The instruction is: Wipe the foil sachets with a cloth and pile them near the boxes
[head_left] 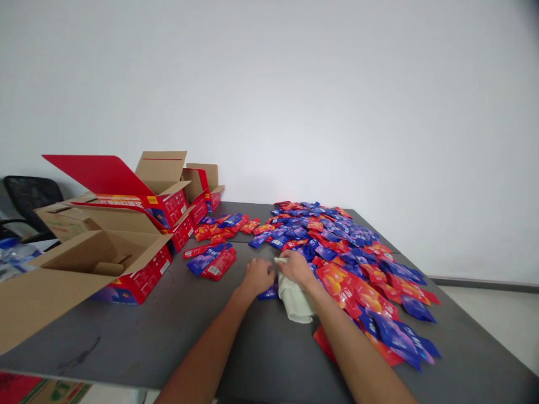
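My right hand (296, 267) grips a pale cloth (296, 302), which hangs down onto the dark table between my arms. Beside it, my left hand (259, 275) is at a blue pouch (268, 292) lying on the table; its fingers are curled, and whether they hold the pouch is hidden. A big heap of red and blue pouches (337, 241) spreads under and to the right of my right arm. Left of my left hand lies a small group of red and blue pouches (210, 260), with another small pile (221, 226) behind it.
Open red cardboard boxes stand along the left side of the table (177, 336), the nearest box (145, 279) with its flaps spread toward me. A black chair (33, 196) and plastic bottles (14, 252) are at the far left. A white wall rises behind the table.
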Motion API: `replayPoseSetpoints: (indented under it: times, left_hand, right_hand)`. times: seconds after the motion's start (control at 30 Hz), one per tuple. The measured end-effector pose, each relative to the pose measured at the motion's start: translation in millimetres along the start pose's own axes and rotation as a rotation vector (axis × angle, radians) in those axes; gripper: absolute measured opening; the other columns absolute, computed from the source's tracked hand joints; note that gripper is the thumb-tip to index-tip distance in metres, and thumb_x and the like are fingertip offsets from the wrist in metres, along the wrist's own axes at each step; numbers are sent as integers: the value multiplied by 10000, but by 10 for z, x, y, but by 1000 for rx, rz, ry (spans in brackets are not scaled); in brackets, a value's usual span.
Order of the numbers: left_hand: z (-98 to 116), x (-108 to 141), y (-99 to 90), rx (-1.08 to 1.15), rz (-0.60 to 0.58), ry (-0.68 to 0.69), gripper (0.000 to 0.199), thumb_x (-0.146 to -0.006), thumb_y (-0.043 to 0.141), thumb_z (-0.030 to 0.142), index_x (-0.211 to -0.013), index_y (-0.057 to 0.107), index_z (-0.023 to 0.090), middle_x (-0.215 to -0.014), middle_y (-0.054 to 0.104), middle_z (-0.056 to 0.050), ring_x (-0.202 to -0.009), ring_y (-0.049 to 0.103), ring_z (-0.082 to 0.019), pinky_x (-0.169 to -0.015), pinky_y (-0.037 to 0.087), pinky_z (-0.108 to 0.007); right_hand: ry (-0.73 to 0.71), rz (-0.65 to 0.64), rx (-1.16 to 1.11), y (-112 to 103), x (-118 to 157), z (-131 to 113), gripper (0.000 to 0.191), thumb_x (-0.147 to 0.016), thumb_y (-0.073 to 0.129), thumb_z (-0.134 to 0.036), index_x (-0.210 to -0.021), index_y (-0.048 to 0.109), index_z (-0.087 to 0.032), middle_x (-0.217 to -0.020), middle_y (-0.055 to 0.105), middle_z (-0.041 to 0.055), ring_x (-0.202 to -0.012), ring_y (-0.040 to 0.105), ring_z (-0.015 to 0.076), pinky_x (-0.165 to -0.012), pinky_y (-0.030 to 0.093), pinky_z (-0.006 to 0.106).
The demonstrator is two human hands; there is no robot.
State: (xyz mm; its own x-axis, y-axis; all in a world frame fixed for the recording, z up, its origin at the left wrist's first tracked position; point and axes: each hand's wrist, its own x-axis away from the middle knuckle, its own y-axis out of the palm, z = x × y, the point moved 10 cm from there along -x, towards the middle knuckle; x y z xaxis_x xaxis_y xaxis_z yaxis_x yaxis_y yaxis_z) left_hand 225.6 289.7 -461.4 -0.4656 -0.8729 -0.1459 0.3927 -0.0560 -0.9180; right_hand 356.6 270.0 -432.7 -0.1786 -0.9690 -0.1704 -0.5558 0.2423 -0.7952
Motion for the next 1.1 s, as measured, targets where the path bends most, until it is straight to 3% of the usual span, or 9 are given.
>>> replayPoseSetpoints:
  times: [0.23, 0.33, 0.5, 0.77, 0.93, 1.1]
  left_hand:
    - [174, -40, 146, 168, -134, 46, 276, -657, 620, 226, -896, 758, 201, -939, 723, -133, -933, 635, -331, -785, 441, -385]
    - [179, -51, 168, 255, -174, 46, 302, -621, 600, 147, -880, 748, 191, -844, 724, -89, -823, 640, -262, -723, 424, -318]
    - [35, -81, 206, 371, -212, 14, 186, -594, 602, 91, -710, 715, 182, -645, 656, -22, -659, 598, -184, -627, 383, -265]
    - [-370, -104, 105, 556, -93, -144, 151, -665, 586, 89, -772, 664, 162, -746, 682, -42, -654, 591, -158, -584, 383, -240]
    - [-446, -23, 59, 833, -51, -236, 73, -713, 572, 148, -772, 597, 182, -674, 599, 6, -580, 521, -122, -535, 351, -223]
    - [-390, 16, -24, 1123, -43, -276, 192, -697, 549, 155, -885, 579, 186, -620, 548, 41, -507, 479, -103, -488, 321, -210]
  right_hand:
    - [-21, 80, -9, -70, 133, 230, 215, -818, 667, -262, -1023, 713, -218, -1028, 744, 73, -975, 690, 232, -866, 488, 309]
    - [-49, 125, -18, -70, 209, 210, 235, -840, 651, -267, -1065, 702, -220, -1078, 725, 83, -1033, 669, 238, -926, 481, 331]
    - [-185, 281, -97, -194, 349, 69, 199, -848, 644, -256, -1035, 704, -222, -1038, 717, 78, -988, 668, 234, -911, 512, 352]
    - [-331, 403, -253, -384, 506, -172, 180, -909, 599, -260, -1052, 706, -243, -1045, 701, 70, -991, 649, 220, -928, 528, 375]
    - [-400, 379, -301, -331, 561, -306, 186, -937, 581, -259, -1072, 709, -247, -1050, 696, 69, -997, 647, 206, -933, 533, 362]
    - [-405, 385, -318, -311, 572, -294, 196, -947, 574, -273, -1082, 714, -243, -1060, 689, 82, -989, 650, 209, -920, 544, 370]
